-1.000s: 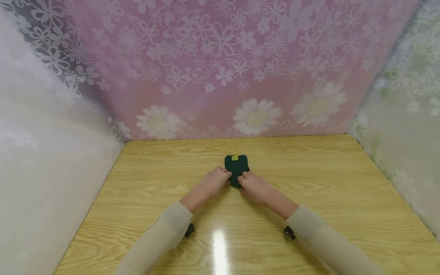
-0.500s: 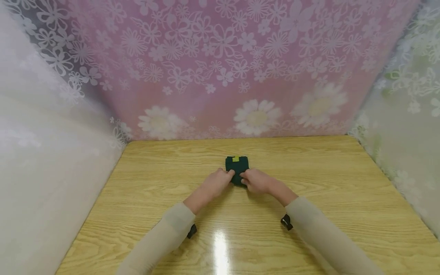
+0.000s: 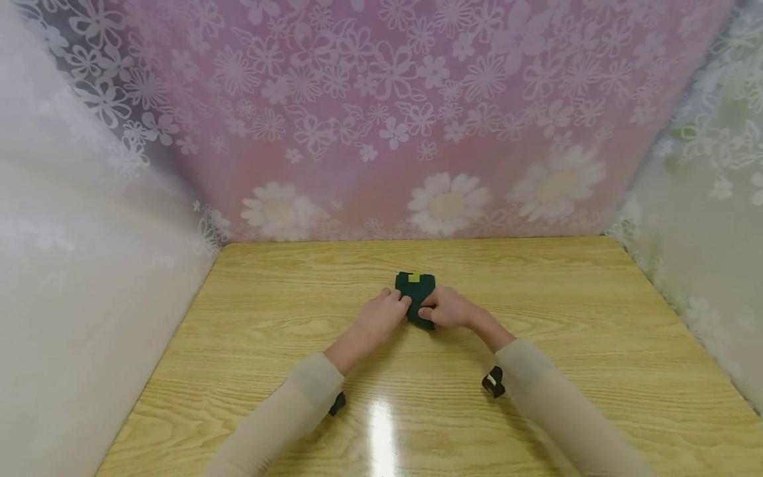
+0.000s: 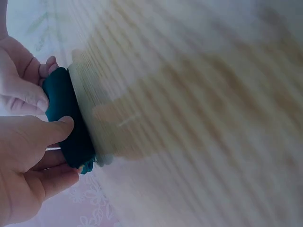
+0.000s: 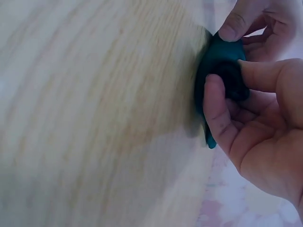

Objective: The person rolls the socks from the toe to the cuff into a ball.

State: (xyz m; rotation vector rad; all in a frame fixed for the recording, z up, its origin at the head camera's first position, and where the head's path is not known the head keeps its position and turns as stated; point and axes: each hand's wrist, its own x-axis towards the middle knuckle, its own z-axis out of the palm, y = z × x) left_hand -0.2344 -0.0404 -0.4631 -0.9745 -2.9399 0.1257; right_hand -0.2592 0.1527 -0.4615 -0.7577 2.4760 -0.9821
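Observation:
A dark green folded cloth with a small yellow tag at its far edge lies on the table, in the middle of the head view. My left hand holds its left side. In the left wrist view the left thumb lies on top of the rolled near edge of the cloth, with fingers below. My right hand pinches the near right corner. Seen from the right wrist, thumb and forefinger grip the cloth's curled end, which shows a dark hollow. What kind of cloth item it is, I cannot tell.
The wood-grain table ends at a pink flowered curtain behind. Pale curtains stand at left and right. A black wrist device shows at the right sleeve, another black device at the left.
The right hand has shifted slightly right and away from me, and its fingers have changed their hold on the cloth's near corner. The cloth's near end has swung a little right.

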